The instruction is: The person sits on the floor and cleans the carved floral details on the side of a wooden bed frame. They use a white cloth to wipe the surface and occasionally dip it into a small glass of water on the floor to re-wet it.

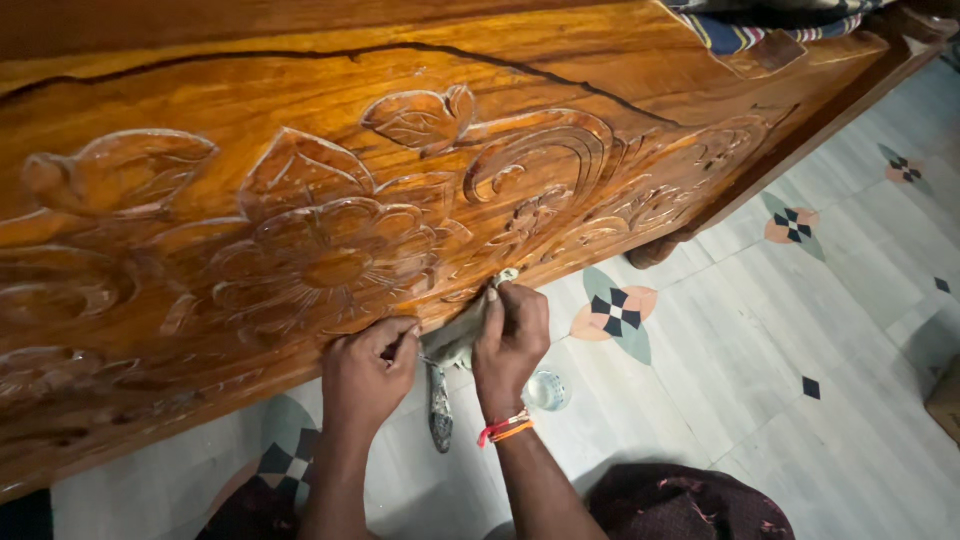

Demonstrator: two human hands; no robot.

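A glossy carved wooden panel (330,200) with a large flower and scroll relief fills the upper left. My right hand (512,340) presses a pale grey cloth (462,335) against the panel's lower edge. My left hand (368,372) is closed around the cloth's other end just beside it, at the same edge. A strip of the cloth (440,410) hangs down between my wrists. Red and orange threads (505,428) circle my right wrist.
A small clear glass container (547,390) sits on the tiled floor (760,340) right of my right wrist. The floor has patterned inlays. Striped fabric (760,25) lies on top of the furniture at the far right. My dark-clothed knees (690,505) are at the bottom.
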